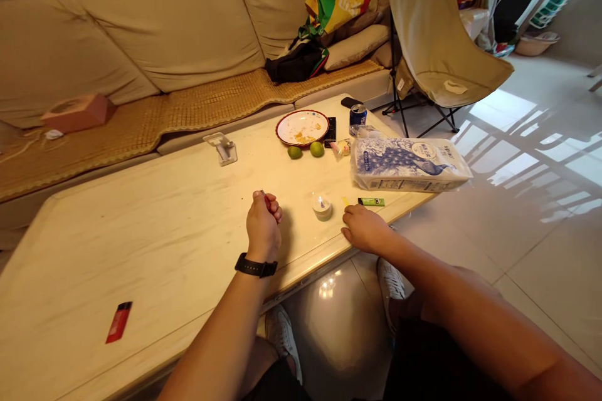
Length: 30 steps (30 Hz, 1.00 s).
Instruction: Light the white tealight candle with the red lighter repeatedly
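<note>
One small round container (322,208) stands just left of the nearer right hand (367,228), grip unclear; the left hand (263,220) clenches a reddish object (268,202).

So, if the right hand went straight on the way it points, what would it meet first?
Probably the small round container, just left of the right hand, though depth is hard to judge.
</note>
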{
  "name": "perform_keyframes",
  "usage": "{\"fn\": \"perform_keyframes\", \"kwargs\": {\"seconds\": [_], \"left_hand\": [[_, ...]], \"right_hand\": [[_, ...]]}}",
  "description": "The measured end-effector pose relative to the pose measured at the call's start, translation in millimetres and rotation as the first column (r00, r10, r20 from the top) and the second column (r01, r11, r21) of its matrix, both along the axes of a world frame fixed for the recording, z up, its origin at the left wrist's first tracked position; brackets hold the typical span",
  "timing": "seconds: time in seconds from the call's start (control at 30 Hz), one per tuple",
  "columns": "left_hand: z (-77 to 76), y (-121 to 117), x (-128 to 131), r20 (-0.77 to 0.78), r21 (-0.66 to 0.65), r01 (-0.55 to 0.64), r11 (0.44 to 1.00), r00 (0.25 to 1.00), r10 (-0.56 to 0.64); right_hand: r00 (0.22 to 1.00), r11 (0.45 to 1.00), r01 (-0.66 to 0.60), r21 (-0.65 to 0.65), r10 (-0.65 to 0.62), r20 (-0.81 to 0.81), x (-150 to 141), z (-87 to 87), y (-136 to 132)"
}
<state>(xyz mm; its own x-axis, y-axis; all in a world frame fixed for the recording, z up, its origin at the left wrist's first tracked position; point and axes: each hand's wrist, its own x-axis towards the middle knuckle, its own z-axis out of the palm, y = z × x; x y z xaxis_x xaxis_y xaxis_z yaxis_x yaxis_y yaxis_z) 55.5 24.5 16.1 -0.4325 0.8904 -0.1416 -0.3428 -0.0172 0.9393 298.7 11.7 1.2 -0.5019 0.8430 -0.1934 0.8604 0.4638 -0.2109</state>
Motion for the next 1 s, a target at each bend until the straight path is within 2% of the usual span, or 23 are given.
{"fn": "perform_keyframes", "kwargs": {"seconds": [0.57, 0.63, 0.8, 1.0], "left_hand": [[0.1, 0, 1, -0.069, 0.002, 0.024, 1.000, 0.997, -0.024], [0.4, 0, 1, -0.074, 0.006, 0.023, 1.000, 0.997, -0.023], [1.1, 0, 0, -0.064, 0.007, 0.023, 1.000, 0.998, -0.023], [0.1, 0, 1, -0.104, -0.005, 0.044, 0.999, 0.994, -0.045]], "right_hand": [[1.000, 1.000, -0.011, 0.002, 0.011, 0.023, -1, 1.4, 0], [0.999, 0.999, 0.032, 0.017, -0.032, 0.012, 3, 2.3, 4], [0.968, 0.961, 0.240, 0.135, -0.248, 0.045, 26, 0.0, 22], [0.961, 0.961, 0.235, 0.145, -0.252, 0.113, 44, -13.2, 33]]}}
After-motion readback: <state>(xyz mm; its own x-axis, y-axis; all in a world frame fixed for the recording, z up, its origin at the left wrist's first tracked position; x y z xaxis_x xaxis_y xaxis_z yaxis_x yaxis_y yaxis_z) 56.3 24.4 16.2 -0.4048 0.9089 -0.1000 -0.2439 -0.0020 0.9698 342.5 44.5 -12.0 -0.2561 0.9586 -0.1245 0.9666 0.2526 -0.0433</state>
